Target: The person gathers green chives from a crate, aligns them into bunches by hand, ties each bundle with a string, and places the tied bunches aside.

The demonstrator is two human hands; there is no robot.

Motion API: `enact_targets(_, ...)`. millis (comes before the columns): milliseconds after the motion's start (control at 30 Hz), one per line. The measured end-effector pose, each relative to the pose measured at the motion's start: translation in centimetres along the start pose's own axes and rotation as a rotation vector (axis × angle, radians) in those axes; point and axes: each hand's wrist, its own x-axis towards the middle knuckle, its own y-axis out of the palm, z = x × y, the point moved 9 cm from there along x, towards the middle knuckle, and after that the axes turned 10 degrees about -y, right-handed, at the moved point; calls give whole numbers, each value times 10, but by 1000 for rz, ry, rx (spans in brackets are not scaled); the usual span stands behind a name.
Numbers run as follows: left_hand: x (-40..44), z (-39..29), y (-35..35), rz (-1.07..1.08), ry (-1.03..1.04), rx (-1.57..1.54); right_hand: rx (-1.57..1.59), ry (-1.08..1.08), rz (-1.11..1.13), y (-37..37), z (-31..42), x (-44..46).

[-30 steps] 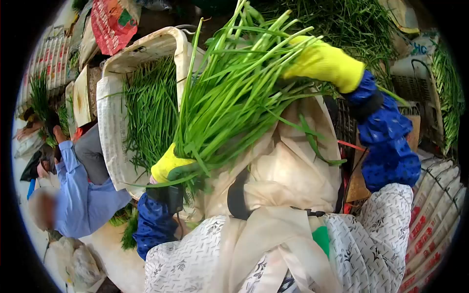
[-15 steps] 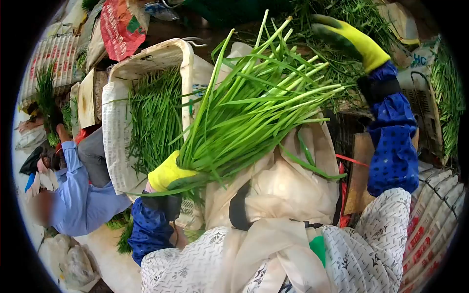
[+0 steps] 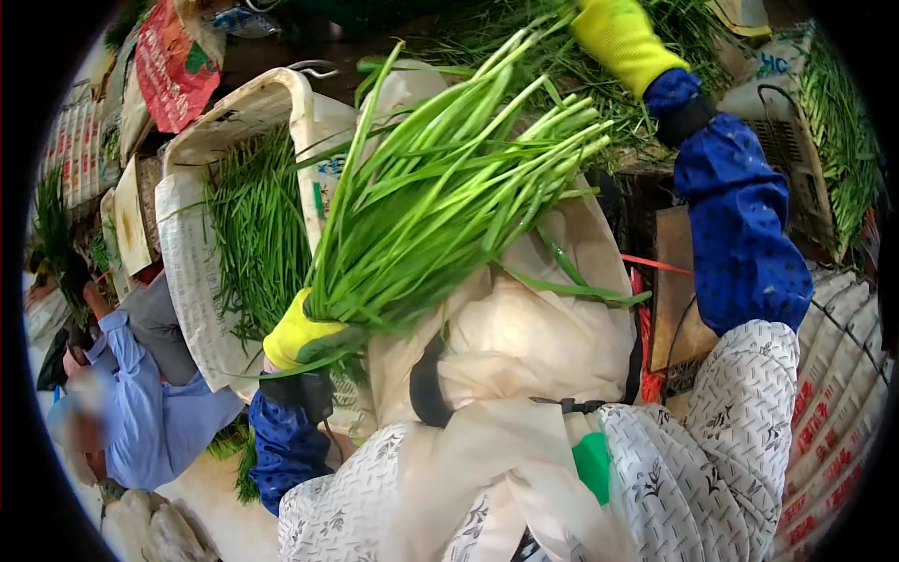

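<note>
My left hand (image 3: pixel 304 335), in a yellow glove with a dark palm, is closed around the leafy end of a large bunch of garlic chives (image 3: pixel 440 206). The bunch slants up to the right over my apron, pale stem ends outward, with a few leaves straying from it. My right hand (image 3: pixel 620 42), gloved in the same yellow, is at the top edge beside the tip of a long stalk. Its fingers are cut off by the frame, so their grip cannot be made out. A few loose leaves (image 3: pixel 581 290) hang across the apron (image 3: pixel 510 337).
A white basket (image 3: pixel 304 122) holding more chives (image 3: pixel 262 225) stands at my left. Loose greens (image 3: pixel 646 122) lie heaped ahead. Another crate of greens (image 3: pixel 847 150) is at far right, above stacked white crates (image 3: pixel 833 393). A person in a blue shirt (image 3: pixel 159 403) sits at left.
My right hand has moved left and up, toward the stalk tips. The view has shifted, so the bunch and basket appear farther left; my left hand keeps its hold.
</note>
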Motion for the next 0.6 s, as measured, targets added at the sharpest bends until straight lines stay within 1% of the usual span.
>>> enact_targets(67,2,13,-8,-33,90,-59,-106,174,-180,-15,-74,-16)
enact_targets(100,0,26,-13,-88,78,-103,-142,251,-285,-25,-115,-34)
enact_targets(133,-2,38,-17,-150,71,-148,-253,376,11,11,-188,-59)
enact_targets(167,-6,44,-20,-214,63,-192,-359,495,310,46,-236,-84)
enact_targets(200,-9,33,-16,-333,150,-297,-320,428,348,47,-207,-90)
enact_targets(233,-12,17,-1,-322,-6,-142,-281,360,385,38,-159,-102)
enact_targets(300,8,43,4,-61,-9,-459,600,400,129,12,-65,-100)
enact_targets(333,7,28,15,-25,32,-519,898,377,180,17,-33,-105)
enact_targets(400,9,32,15,-34,60,-530,1220,376,194,18,28,-119)
enact_targets(467,16,32,16,-15,87,-520,1141,296,167,14,68,-116)
enact_targets(500,19,33,18,-6,101,-515,1142,401,150,25,58,-118)
enact_targets(533,22,40,15,-10,114,-524,1057,509,100,29,27,-120)
enact_targets(567,17,40,16,4,64,-496,975,610,54,33,-10,-126)
enact_targets(600,12,41,17,19,16,-467,698,613,-37,24,-52,-130)
